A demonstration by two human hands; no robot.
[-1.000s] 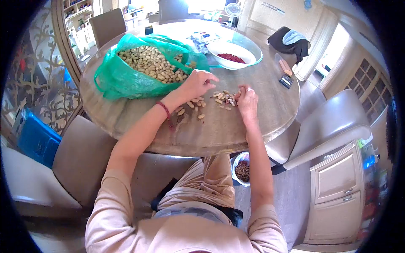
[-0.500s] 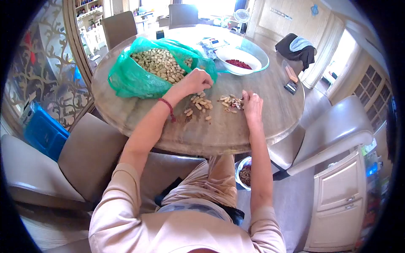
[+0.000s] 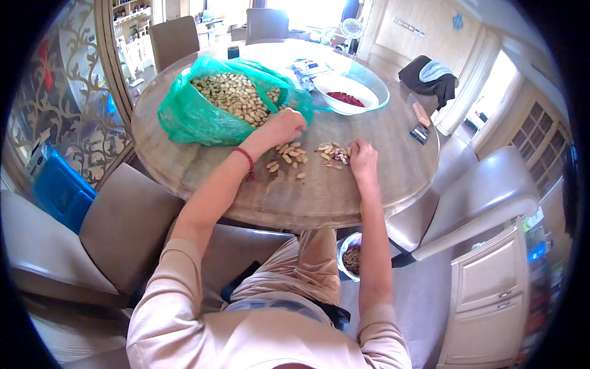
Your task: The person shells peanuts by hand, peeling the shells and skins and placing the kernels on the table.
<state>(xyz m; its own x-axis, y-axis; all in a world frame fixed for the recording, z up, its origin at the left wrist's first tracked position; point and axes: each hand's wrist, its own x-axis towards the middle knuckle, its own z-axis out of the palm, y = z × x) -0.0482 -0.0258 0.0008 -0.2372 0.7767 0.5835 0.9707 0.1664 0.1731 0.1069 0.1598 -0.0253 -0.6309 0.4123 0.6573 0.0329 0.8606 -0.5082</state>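
Observation:
My left hand [image 3: 285, 126], with a red bracelet at the wrist, is closed just above a loose pile of peanuts [image 3: 292, 154], beside the green plastic bag [image 3: 203, 123]. What its fingers hold is too small to make out. My right hand [image 3: 362, 154] has its fingers pressed together at the right edge of a second pile of peanuts and shells [image 3: 334, 154]. Its fingertips hide whatever is between them. Many unshelled peanuts [image 3: 230, 95] fill the open bag.
Behind the piles, a white bowl [image 3: 370, 97] holds red kernels. A brush [image 3: 420, 123] lies at the round table's [image 3: 283, 206] right edge. Below, a lined bin [image 3: 341, 261] contains shells. Chairs [image 3: 479, 197] stand around the table.
My left hand has lowered toward the left pile and its fingers have closed since the earliest frame. My right hand stays at the right pile, its fingers drawn together. The view has shifted slightly.

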